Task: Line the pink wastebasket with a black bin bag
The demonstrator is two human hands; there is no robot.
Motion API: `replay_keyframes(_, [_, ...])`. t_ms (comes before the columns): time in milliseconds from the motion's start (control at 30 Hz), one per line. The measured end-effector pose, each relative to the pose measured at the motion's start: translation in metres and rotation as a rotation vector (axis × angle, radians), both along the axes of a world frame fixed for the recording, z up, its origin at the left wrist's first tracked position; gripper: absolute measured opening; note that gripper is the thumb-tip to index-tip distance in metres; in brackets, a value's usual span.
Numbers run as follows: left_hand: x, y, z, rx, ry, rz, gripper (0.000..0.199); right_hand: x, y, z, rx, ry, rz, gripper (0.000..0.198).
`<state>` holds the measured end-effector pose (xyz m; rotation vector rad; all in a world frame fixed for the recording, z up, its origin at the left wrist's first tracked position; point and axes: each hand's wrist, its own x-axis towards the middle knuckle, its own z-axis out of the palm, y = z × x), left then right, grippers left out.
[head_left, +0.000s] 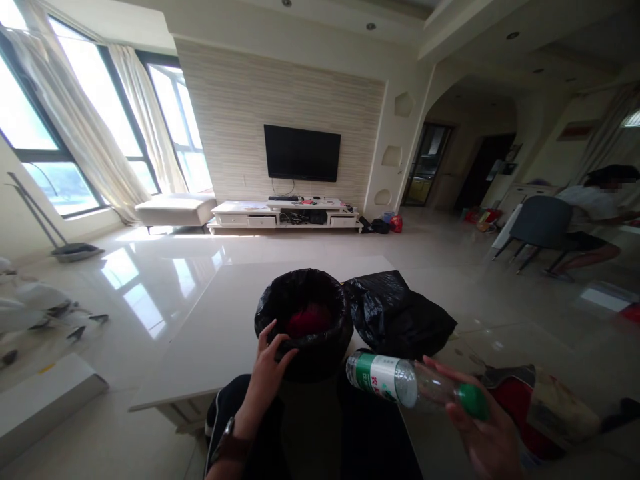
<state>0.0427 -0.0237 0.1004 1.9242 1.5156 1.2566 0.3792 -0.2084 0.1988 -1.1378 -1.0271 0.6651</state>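
Observation:
My left hand (270,370) grips the near-left rim of a round trash bin (320,350) lined with a black plastic bag, its fingers curled over the edge. Something dark red or magenta (309,320) lies inside the bin; what it is I cannot make out. In my right hand (485,427) is a clear plastic bottle (385,377) with a green cap and a green and white label. The bottle lies nearly sideways, its base toward the bin, and my fingers are around its cap end. Right of the bin, a black plastic bag (400,313) rests on the white table.
The white low table (210,333) extends ahead of my legs. On the floor at right lie a red and beige bag (540,400) and other items. A person (583,207) sits on a grey chair (540,223). A dustpan (75,252) and bird figures (35,297) stand left.

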Motion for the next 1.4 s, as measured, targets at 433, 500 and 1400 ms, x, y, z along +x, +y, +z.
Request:
replay_keyframes(433, [0.006, -0.074, -0.044, 0.178, 0.074, 0.057, 0.009, -0.082, 0.128, 0.002, 0.192, -0.669, 0.551, 0.039])
replay_keyframes(500, [0.004, -0.079, -0.05, 0.205, 0.094, 0.071, 0.009, -0.104, 0.154, -0.012, 0.14, -0.79, 0.659, 0.037])
replay_keyframes(1400, [-0.015, -0.083, -0.102, 0.405, 0.384, 0.079, 0.02, -0.075, 0.084, -0.178, -0.476, 0.189, 0.223, 0.072])
